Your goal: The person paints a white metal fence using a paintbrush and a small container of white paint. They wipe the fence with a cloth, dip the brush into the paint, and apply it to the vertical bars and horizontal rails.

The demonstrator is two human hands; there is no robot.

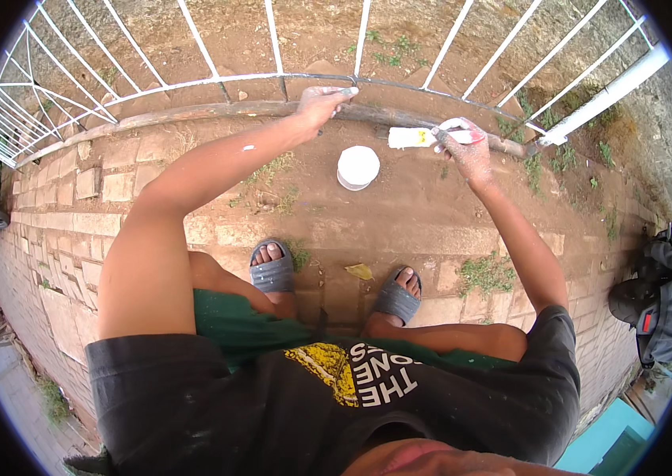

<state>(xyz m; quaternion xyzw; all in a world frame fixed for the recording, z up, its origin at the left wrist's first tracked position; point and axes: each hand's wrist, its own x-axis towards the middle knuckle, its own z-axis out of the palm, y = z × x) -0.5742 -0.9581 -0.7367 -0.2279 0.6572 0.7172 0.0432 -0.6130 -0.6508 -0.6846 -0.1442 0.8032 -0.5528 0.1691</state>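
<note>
My left hand [326, 106], smeared with white paint, reaches to the bottom rail of a white-painted metal fence [392, 85], its fingers bent near the foot of an upright bar. Whether it grips the bar I cannot tell. In my right hand [464, 146] is a paintbrush [412, 137], held level by its handle with the white-coated bristles pointing left. Below and between the hands, a small round tub of white paint [358, 168] stands on the bare soil. Parts of the rail and some bar ends show dark metal; other parts are white.
A metal pipe [193, 117] runs along the ground under the fence. At right a thick white post [604, 95] meets the ground. Brick paving [98, 222], weeds and a yellow leaf [359, 272] lie around my sandalled feet. Dark bags or clothing [657, 303] are at the right edge.
</note>
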